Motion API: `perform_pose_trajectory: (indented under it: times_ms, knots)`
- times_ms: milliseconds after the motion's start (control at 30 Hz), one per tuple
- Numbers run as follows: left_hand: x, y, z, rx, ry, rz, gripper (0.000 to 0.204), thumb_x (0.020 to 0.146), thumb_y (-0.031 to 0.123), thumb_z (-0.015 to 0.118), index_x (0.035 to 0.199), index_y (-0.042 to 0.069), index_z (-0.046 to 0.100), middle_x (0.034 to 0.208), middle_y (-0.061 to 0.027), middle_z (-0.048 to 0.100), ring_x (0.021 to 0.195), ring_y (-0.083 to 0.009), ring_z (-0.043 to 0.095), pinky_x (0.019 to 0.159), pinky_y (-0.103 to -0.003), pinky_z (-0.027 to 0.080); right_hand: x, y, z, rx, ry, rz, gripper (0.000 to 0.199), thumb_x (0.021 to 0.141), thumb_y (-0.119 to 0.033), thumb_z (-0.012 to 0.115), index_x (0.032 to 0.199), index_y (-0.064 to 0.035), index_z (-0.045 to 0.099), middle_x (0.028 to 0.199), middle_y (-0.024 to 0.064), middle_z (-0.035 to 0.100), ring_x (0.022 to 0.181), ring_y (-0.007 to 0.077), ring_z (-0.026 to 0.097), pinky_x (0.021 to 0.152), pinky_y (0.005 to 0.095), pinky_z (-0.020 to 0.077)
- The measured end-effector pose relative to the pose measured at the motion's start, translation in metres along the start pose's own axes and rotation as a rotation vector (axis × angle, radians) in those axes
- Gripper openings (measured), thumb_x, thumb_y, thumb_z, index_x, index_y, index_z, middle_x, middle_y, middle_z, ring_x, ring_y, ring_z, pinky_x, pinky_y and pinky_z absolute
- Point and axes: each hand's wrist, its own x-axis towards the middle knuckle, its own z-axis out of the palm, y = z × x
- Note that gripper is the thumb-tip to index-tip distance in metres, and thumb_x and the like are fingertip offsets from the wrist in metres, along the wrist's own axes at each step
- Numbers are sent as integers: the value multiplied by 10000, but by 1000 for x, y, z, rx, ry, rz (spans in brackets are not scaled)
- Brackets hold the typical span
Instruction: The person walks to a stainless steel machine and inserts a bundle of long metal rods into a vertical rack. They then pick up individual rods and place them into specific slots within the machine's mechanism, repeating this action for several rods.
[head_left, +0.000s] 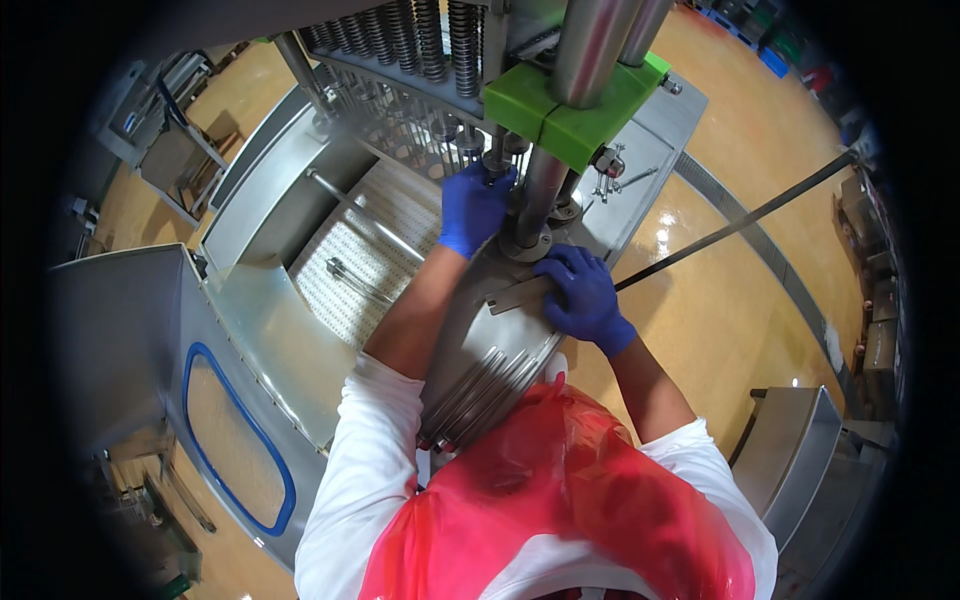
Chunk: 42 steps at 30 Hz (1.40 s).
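Factory floor (720, 330) | steel plate (495, 350) angled upper-right | right hand (582, 295) pressing flat

Head camera, looking steeply down, close over machine (300, 330)

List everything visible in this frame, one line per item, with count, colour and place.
Steel machine: one, silver, fills the centre and left.
Coil springs: a row, dark metal, top centre.
Green block: one, bright green, clamped around the columns, top centre.
Steel columns: two, polished silver, rising through the green block.
Perforated belt: one, white, inside the machine.
Window with blue seal: one, lower left panel.
Hose: one, black, across the floor at right.
Floor: yellow-orange, glossy.
Apron: one, red translucent plastic, bottom centre.
Left hand: blue glove, fingers at the base of the rods under the springs.
Right hand: blue glove, resting on a flat steel bar.
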Motion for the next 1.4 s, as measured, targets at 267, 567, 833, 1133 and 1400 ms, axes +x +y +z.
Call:
perform_pose_trajectory:
  times_ms: [267, 567, 833, 1133, 1400]
  knots:
    - [4, -4, -4, 122, -53, -51, 264, 885, 252, 737, 999, 14, 745, 893, -174, 747, 800, -330, 724, 697, -396, 542, 1, 2, 0, -10, 10, -17, 470, 671, -234, 702, 1133, -185, 627, 1186, 88, 585, 1081, 341, 571, 843, 464, 478]
    - [6, -6, -13, -33, -122, 22, 249, 905, 217, 742, 961, -23, 707, 768, -125, 712, 675, -162, 634, 630, -350, 494, -6, 3, -1, -37, -4, -61, 450, 711, -224, 706, 1150, -176, 620, 1186, 86, 585, 1084, 334, 573, 859, 469, 477]
    - [4, 17, -22, 90, -200, -153, 272, 930, 250, 719, 1072, 18, 729, 876, -121, 757, 771, -148, 689, 715, -331, 519, -4, -5, 0, -69, -150, -26, 234, 835, -161, 640, 1062, -113, 606, 1059, 84, 619, 1069, 305, 588, 861, 418, 493]
    - [0, 0, -12, 18, -60, -10, 315, 892, 232, 770, 762, -18, 629, 608, -80, 570, 556, -132, 474, 545, -366, 430, -7, -45, -18, -78, 190, 62, 258, 942, -247, 637, 1140, -89, 588, 865, 64, 694, 687, 285, 668, 636, 377, 548]
    - [16, 5, -21, 12, -237, -102, 305, 915, 242, 748, 1117, 15, 729, 862, -87, 759, 721, -102, 629, 697, -322, 514, 3, -69, 0, 1053, -47, 813, 383, 949, -146, 571, 1323, -67, 547, 956, 205, 696, 743, 336, 690, 615, 408, 541]
